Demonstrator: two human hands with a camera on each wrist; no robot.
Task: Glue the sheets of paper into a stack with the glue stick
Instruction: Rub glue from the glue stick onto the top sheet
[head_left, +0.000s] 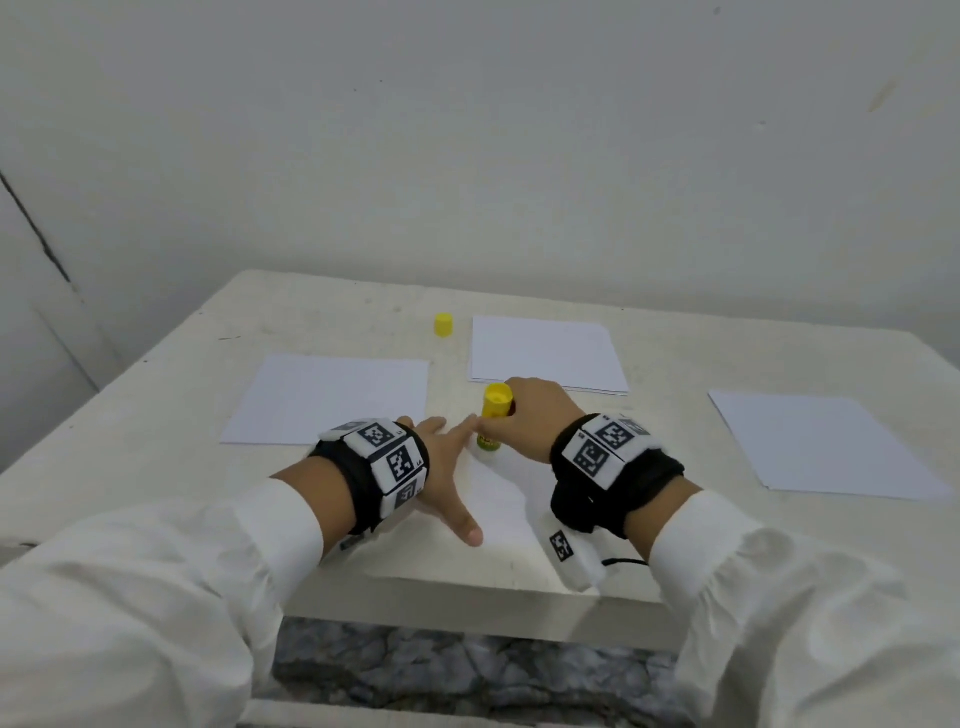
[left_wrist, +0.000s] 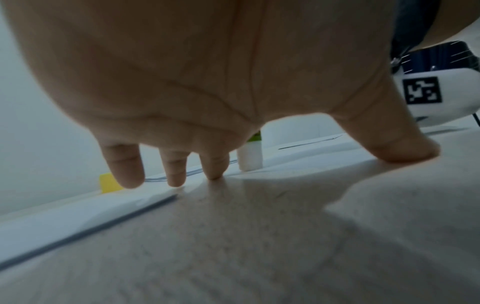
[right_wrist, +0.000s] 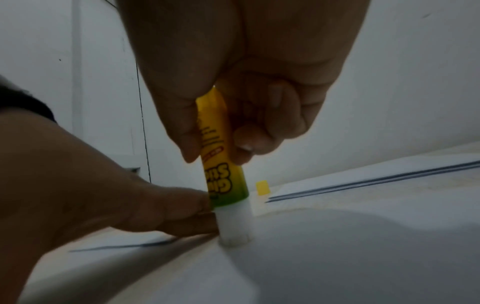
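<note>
A yellow-green glue stick (head_left: 492, 410) stands upside down, its white tip (right_wrist: 233, 228) pressed onto a white sheet (head_left: 511, 501) at the front centre of the table. My right hand (head_left: 514, 415) grips the stick's barrel (right_wrist: 223, 156) from above, fingers curled round it. My left hand (head_left: 452, 473) lies flat and spread on the same sheet just left of the stick, its forefinger touching the stick's lower end (right_wrist: 205, 205). In the left wrist view the fingertips (left_wrist: 176, 179) and the thumb (left_wrist: 394, 148) press down. The yellow cap (head_left: 443, 324) stands apart at the back.
A single sheet (head_left: 327, 397) lies to the left, a thin pile of sheets (head_left: 545, 353) at the back centre, and another sheet (head_left: 815, 441) to the right. The white table (head_left: 156, 415) stands against a white wall; its front edge is just under my wrists.
</note>
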